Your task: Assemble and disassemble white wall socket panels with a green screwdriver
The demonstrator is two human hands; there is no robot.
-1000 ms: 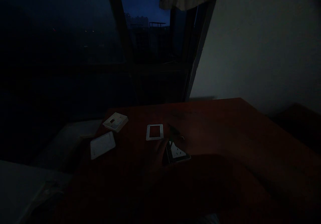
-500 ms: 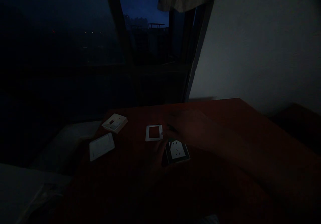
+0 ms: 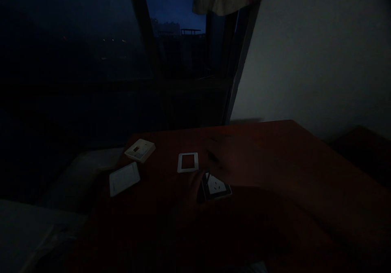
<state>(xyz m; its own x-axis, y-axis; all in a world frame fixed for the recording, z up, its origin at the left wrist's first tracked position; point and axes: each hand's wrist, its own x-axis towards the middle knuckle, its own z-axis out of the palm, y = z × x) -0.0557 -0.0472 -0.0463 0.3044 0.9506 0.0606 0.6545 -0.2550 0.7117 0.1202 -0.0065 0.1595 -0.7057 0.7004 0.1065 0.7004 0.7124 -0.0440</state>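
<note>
A wall socket (image 3: 216, 184) with a white slotted face and a dark surround rests on the red-brown table. My left hand (image 3: 191, 193) is curled against its left side and grips it, most of the hand lost in shadow. Over the socket's upper right edge reaches my right hand (image 3: 236, 161), blurred, its fingers closed around a dark slim tool that looks like a screwdriver (image 3: 212, 157). The tool's lower end is near the socket's upper left corner; whether it touches I cannot tell. Just beyond lies a white square frame (image 3: 187, 171).
At the table's left side lie a white box-like piece (image 3: 141, 150) and a flat white plate (image 3: 124, 179). Behind the red-brown table (image 3: 262, 132) stand a dark window and a pale wall (image 3: 311, 61). A pale object (image 3: 258, 267) shows at the bottom edge. The room is very dim.
My right hand rose off the socket's face half a second ago, showing more of it, then came lower over it again. My left hand stays at the socket's left side.
</note>
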